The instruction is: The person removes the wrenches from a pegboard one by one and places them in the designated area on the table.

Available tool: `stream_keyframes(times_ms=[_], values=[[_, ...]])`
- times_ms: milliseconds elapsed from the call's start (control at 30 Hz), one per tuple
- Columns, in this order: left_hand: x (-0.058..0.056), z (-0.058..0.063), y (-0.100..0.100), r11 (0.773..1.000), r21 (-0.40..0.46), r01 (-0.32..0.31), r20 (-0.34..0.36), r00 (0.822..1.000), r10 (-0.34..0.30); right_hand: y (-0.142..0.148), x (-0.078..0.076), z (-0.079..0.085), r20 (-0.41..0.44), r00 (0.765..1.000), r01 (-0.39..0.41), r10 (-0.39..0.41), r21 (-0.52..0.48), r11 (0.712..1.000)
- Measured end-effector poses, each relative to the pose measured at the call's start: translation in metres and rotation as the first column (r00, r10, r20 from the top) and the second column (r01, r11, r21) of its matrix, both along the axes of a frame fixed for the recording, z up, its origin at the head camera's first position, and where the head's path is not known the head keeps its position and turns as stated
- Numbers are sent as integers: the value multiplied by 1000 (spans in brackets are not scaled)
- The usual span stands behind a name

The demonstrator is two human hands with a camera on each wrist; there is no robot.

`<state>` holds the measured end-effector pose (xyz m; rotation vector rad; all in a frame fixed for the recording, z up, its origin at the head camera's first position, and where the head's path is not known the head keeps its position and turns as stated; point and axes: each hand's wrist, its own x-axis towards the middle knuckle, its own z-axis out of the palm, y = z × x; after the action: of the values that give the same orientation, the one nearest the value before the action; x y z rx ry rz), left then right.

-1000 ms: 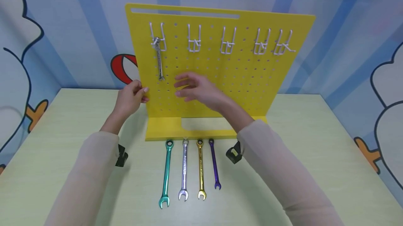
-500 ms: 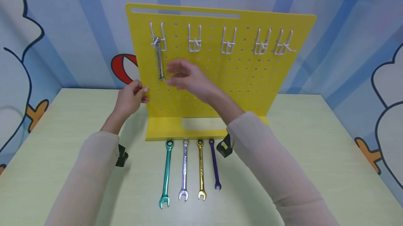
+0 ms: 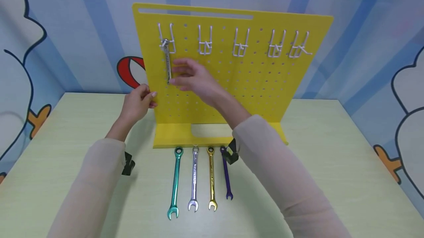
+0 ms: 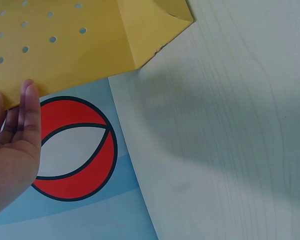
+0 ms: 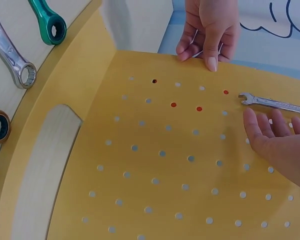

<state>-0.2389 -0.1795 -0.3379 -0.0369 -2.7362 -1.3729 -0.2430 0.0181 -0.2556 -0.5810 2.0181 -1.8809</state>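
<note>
A yellow pegboard point(image 3: 251, 83) stands upright on the table. My left hand point(image 3: 136, 102) grips its left edge, thumb on the front face and fingers behind; the left wrist view shows that hand point(image 4: 17, 150) at the same edge. A small silver combination wrench point(image 3: 167, 61) hangs by its ring end from the leftmost white hook point(image 3: 172, 44). Beside its lower half is my right hand point(image 3: 198, 82), fingers loosely bent, thumb tip right at the wrench's open end. In the right wrist view, the fingers point(image 5: 270, 127) lie just below the wrench point(image 5: 277, 103), not wrapped around it.
More white hooks point(image 3: 205, 44) line the board's top. In front of its base point(image 3: 172, 135) lie a teal wrench point(image 3: 175, 182), a silver wrench point(image 3: 194, 179), a gold wrench point(image 3: 211, 179) and a purple wrench point(image 3: 226, 175). A cartoon-printed backdrop point(image 3: 99, 28) rises behind the table point(image 3: 318, 149).
My right hand has moved left and up across the board to the hanging wrench's lower end. The left hand stays on the board's edge; the wrenches on the table have not moved.
</note>
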Motion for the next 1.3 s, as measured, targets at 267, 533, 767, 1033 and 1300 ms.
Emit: stream_keyframes(times_ms=[267,533,767,1033,1300], values=[[0,1,1,1000,-8,-7,5,1000,7,-3,-2,1,52,999,-1,6,-99,995],[1,1,-1,1000,-10,1,1,1000,-1,-4,-1,4,77,997,-16,26,-139,990],[0,1,-1,1000,-9,1,4,1000,-1,-5,0,8,64,997,-32,39,-105,994],[0,1,0,1000,-1,8,15,1000,-8,-6,3,12,43,998,-46,50,-81,996],[0,2,0,1000,1,1,44,999,-1,-7,7,15,9,998,-56,57,-68,996]])
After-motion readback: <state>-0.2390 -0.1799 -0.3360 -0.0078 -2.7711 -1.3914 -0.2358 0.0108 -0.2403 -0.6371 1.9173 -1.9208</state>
